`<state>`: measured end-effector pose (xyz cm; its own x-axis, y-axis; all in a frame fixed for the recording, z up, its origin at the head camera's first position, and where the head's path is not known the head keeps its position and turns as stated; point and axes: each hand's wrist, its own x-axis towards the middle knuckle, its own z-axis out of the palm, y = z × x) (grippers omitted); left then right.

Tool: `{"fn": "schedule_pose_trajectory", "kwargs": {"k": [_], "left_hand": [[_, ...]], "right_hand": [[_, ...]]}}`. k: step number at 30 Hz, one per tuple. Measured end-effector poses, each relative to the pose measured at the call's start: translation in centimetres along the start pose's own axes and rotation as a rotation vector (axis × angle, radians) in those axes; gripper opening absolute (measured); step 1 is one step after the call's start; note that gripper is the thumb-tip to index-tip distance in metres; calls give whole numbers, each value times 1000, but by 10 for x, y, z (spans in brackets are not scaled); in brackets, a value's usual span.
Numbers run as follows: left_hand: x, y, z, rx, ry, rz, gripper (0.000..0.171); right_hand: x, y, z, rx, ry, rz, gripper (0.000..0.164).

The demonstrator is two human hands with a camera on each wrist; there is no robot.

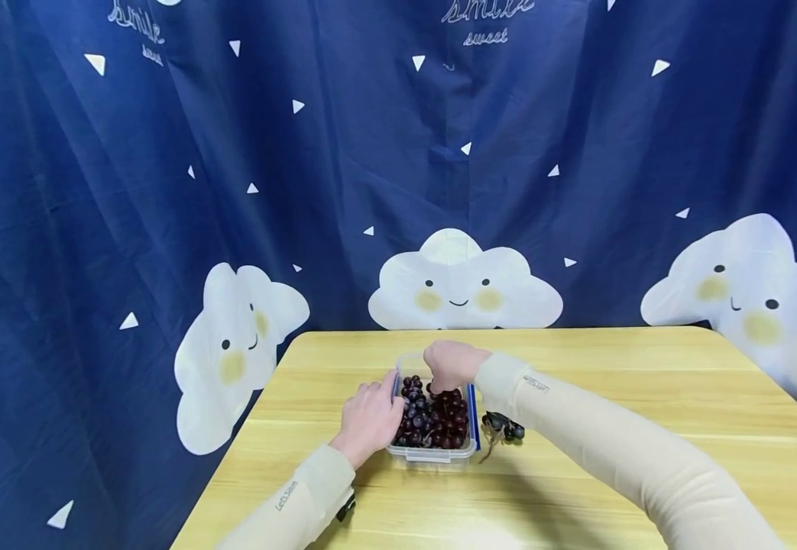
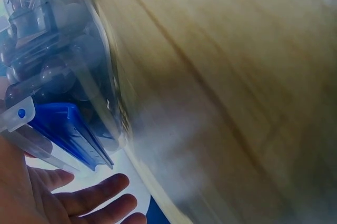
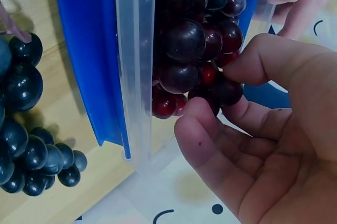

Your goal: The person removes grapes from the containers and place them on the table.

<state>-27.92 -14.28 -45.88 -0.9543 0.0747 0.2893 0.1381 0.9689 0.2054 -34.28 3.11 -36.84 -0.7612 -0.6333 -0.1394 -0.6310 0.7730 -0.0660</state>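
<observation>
A clear plastic container [image 1: 432,454] with blue-edged side flaps stands on the table, filled with dark red and purple grapes [image 1: 417,416]. My left hand [image 1: 369,415] rests against its left side. In the left wrist view, the fingers of that hand [image 2: 79,199] are extended beside a blue locking flap [image 2: 68,132]. Over the far right part of the container is my right hand [image 1: 455,365]. Close up in the right wrist view, thumb and fingers of the right hand [image 3: 258,124] pinch a dark red grape [image 3: 227,91] at the end of the bunch.
Just right of the container, another bunch of black grapes [image 1: 504,426] with a brown stem lies on the wooden table [image 1: 618,382]. Behind the table hangs a dark blue curtain [image 1: 343,168] with smiling white clouds.
</observation>
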Motion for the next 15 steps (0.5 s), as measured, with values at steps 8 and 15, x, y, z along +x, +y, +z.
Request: {"fn": "schedule_pose_trajectory", "kwargs": {"k": [8,15], "left_hand": [[-2,-1,2,3,-8,-12,50],[-1,0,1,-7,2,-7,51]], "right_hand": [[-3,3,3,19,42,-22,34],[-13,5,2,32,85,-35,40]]}}
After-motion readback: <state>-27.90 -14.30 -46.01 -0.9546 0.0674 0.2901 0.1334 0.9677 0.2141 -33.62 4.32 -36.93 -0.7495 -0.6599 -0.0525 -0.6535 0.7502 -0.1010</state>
